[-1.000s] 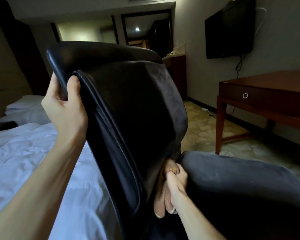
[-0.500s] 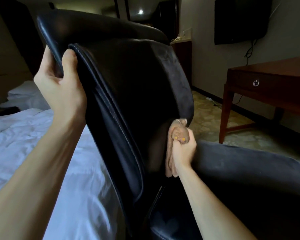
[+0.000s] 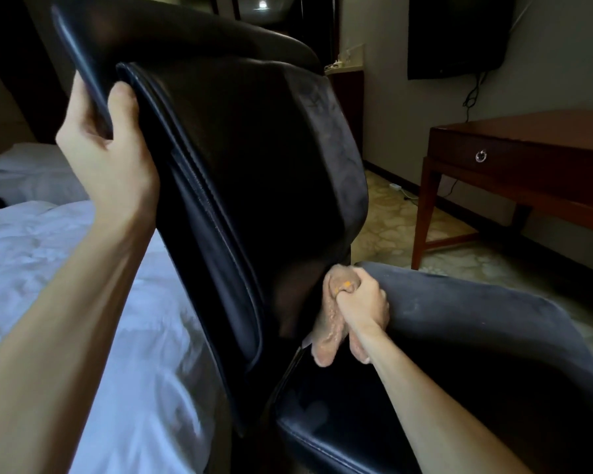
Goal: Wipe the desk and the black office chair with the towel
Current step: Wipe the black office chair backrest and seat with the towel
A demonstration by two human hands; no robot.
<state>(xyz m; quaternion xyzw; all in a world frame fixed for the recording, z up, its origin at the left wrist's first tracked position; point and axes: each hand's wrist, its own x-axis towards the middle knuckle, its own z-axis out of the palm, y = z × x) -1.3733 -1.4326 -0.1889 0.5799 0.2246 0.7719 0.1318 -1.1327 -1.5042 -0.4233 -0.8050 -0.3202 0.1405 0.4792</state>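
The black office chair (image 3: 240, 159) fills the middle of the view, its leather backrest facing me and its seat stretching to the lower right. My left hand (image 3: 107, 155) grips the upper left edge of the backrest, thumb on the front. My right hand (image 3: 363, 302) holds the bunched pinkish-tan towel (image 3: 329, 330) low down, in the crease where the backrest meets the seat. The towel's loose ends hang below my fist. The wooden desk (image 3: 528, 145) with a ring-pull drawer stands against the right wall.
A bed with white sheets (image 3: 48, 268) lies close on the left of the chair. A dark television (image 3: 456, 32) hangs on the wall above the desk, a cable trailing down. Patterned floor (image 3: 391, 227) lies between chair and desk.
My right hand with the towel rose up the backrest's lower part, then dropped back down to the crease by the seat. My left hand kept its grip on the backrest's edge.
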